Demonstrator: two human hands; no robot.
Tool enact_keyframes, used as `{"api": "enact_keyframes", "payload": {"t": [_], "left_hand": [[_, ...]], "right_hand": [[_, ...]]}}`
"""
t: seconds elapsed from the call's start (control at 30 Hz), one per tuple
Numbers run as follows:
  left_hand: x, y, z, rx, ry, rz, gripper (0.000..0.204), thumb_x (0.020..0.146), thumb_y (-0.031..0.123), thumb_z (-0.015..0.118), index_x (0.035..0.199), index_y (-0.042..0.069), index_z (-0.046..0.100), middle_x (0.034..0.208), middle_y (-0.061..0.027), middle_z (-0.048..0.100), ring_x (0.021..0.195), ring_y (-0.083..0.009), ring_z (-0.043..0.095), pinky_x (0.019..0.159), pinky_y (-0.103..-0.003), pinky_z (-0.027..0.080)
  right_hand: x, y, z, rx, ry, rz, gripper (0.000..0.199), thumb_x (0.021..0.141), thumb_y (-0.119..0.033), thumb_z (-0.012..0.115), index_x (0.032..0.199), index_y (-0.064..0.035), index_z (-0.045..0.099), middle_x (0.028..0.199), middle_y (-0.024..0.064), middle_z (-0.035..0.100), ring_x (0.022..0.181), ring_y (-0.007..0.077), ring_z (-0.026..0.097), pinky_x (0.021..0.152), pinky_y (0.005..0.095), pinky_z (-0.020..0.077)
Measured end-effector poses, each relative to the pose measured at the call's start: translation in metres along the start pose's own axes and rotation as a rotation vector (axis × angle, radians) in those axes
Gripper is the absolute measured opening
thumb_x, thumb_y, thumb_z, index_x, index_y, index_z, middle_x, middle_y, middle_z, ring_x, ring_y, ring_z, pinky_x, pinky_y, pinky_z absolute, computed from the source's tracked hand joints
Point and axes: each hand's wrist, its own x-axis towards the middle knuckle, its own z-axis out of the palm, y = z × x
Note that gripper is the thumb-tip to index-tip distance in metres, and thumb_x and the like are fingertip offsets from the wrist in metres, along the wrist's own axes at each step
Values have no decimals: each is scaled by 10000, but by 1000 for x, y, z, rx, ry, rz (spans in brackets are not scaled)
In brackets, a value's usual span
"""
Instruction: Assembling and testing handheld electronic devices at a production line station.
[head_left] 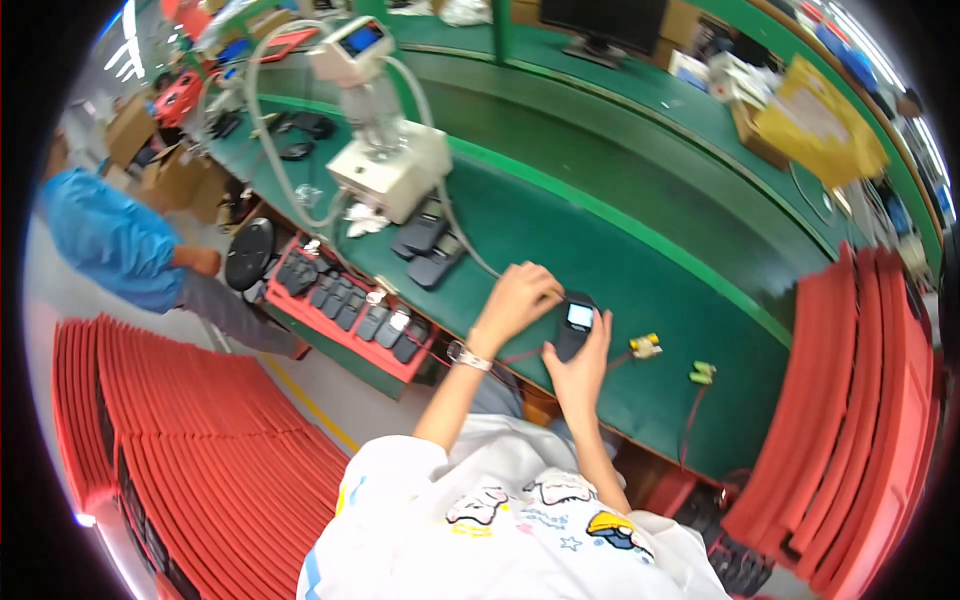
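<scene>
The right hand (pixel 583 372) grips a small black handheld device with a lit rectangular screen (pixel 575 324); its fingers are closed around the lower body of the device from below, holding it upright just above the near edge of the green workbench mat (pixel 620 250). The left hand (pixel 515 297) is curled, fingertips bunched together and touching the top left corner of the device; whether it pinches anything there cannot be told. A thin red wire (pixel 520 355) runs beneath both hands. To the right, on the mat, lie a yellow connector (pixel 645 346) and, well apart from the hands, a green connector (pixel 702 373). To the left, a red tray (pixel 345 330) holds a row of similar black devices. A white bench-top machine with hoses (pixel 390 165) stands behind it. Stacks of red trays (pixel 850 420) flank the bench. A person in a blue coat (pixel 110 240) stands on the far left.
</scene>
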Motion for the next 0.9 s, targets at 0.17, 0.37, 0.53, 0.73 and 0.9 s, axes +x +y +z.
{"api": "enact_keyframes", "payload": {"t": [0.17, 0.37, 0.53, 0.73, 0.9], "left_hand": [[5, 8, 5, 16, 22, 20, 98, 791, 141, 702, 827, 83, 632, 861, -20, 615, 823, -220, 577, 732, -357, 431], [1, 16, 5, 19, 54, 25, 95, 793, 124, 714, 843, 77, 648, 879, -19, 629, 810, -217, 577, 733, -348, 426], [-1, 15, 5, 8, 71, 10, 107, 797, 121, 710, 887, 78, 673, 902, -24, 640, 846, -217, 583, 759, -347, 429], [4, 14, 2, 178, 163, 105, 163, 815, 123, 689, 972, 80, 689, 911, -32, 637, 931, -221, 582, 821, -363, 432], [3, 18, -2, -31, 212, 8, 163, 864, 148, 648, 991, 59, 696, 901, -56, 647, 955, -240, 575, 828, -374, 420]], "right_hand": [[3, 4, 0, 45, 63, 9, 935, 672, -157, 811, 1426, 42, 295, 1398, 277, 369, 1294, 420, 398, 1087, 439, 347], [-5, 2, -6, 17, -15, 115, 984, 636, -163, 830, 1429, 50, 288, 1249, 254, 450, 1184, 407, 455, 1021, 444, 386], [-4, 6, -4, 1, -8, 138, 981, 631, -138, 818, 1433, 48, 284, 1173, 234, 483, 1131, 396, 481, 975, 450, 405], [-1, 1, -2, 39, 63, 74, 946, 640, -87, 791, 1446, 4, 304, 1165, 206, 495, 1091, 383, 516, 942, 444, 434], [2, -1, -8, 149, 8, 65, 939, 642, -70, 784, 1453, -22, 314, 1160, 186, 496, 1051, 371, 546, 899, 435, 466]]}}
